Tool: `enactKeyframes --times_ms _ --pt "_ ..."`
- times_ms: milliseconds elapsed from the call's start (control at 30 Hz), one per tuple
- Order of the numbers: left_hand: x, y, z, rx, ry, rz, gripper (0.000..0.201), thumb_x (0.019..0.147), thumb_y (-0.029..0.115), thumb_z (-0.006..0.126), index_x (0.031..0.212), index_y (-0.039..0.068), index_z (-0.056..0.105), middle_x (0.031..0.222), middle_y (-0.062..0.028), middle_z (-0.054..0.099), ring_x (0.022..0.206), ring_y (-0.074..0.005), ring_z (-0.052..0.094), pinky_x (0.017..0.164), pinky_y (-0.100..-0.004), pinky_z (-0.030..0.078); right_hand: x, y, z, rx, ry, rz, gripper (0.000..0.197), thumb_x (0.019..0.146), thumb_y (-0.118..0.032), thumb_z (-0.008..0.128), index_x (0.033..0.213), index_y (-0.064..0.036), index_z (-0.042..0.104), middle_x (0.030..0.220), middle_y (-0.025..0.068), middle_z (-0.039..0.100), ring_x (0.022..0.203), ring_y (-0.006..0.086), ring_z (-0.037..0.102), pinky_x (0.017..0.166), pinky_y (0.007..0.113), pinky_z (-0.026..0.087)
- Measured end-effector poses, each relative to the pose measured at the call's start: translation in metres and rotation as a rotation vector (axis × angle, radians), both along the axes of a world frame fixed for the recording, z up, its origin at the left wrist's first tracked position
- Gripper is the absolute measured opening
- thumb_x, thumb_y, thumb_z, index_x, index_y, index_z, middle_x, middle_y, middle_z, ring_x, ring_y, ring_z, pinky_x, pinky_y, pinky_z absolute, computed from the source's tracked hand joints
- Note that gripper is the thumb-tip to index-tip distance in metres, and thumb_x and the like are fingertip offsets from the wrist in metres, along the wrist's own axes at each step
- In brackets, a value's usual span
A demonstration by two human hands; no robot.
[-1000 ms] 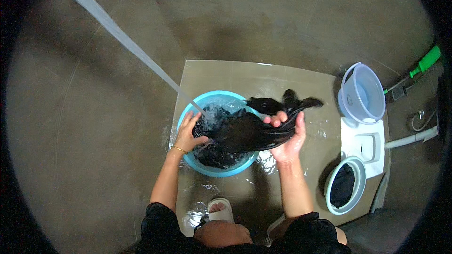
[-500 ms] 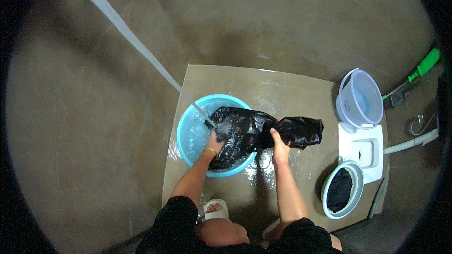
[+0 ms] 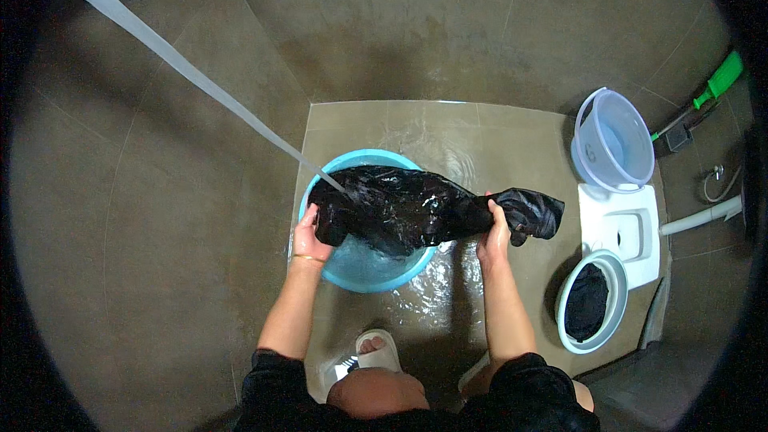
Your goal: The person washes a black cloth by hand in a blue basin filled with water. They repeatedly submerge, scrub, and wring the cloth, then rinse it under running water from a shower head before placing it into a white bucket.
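A soaked black garment point(image 3: 400, 204) is stretched sideways above a light-blue basin point(image 3: 372, 288) that holds water. Its left end is gripped by my left hand point(image 3: 310, 236) at the basin's left rim. Past the right rim, my right hand point(image 3: 494, 232) closes round the bunched cloth, and a loose end hangs out to the right of it. A thick stream of water point(image 3: 216, 96) slants down from the upper left onto the garment's left part. The fingers of both hands are partly hidden by the cloth.
Wet tiled floor point(image 3: 448, 296) surrounds the basin. To the right stand a pale-blue bucket point(image 3: 592, 152), a white squat toilet pan point(image 3: 644, 228) and a smaller basin point(image 3: 622, 304) with dark cloth point(image 3: 586, 304) inside. A green-handled brush point(image 3: 724, 80) leans in the far right corner.
My left hand has come out of the basin's middle to its left rim, lifting the garment's left end. The right hand has shifted slightly right, and the garment is now stretched out.
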State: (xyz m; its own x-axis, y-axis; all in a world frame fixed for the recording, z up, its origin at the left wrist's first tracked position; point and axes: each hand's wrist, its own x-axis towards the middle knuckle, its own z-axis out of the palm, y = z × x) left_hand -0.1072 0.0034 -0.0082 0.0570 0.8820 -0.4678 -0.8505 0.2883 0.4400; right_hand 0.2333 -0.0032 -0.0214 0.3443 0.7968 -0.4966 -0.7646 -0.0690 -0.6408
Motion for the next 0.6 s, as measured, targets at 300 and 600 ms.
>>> enactKeyframes --times_ms 300,600 --pt "0.022 0.032 -0.037 -0.1 2.334 -1.256 0.103 0.062 0.044 0.077 0.143 0.02 0.019 0.142 -0.0213 0.023 0.126 -0.0347 0.035 0.093 -0.0464 0.038 0.018 -0.005 -0.013 -0.027 -0.069 -0.002 0.033 0.081 -0.022 0.058 0.107 -0.0017 0.059 0.107 0.0083 0.058 0.102 0.0226 0.053 0.094 0.034 0.039" --pt "0.058 0.053 -0.187 0.127 1.966 -1.295 0.061 0.074 0.037 0.058 0.122 0.0 0.049 0.136 -0.0266 0.028 0.125 -0.0458 0.021 0.103 -0.0579 0.02 -0.017 -0.02 0.001 -0.175 -0.036 0.069 0.029 0.081 -0.019 0.06 0.106 -0.0038 0.061 0.108 0.0058 0.059 0.102 0.0196 0.052 0.094 0.032 0.037"
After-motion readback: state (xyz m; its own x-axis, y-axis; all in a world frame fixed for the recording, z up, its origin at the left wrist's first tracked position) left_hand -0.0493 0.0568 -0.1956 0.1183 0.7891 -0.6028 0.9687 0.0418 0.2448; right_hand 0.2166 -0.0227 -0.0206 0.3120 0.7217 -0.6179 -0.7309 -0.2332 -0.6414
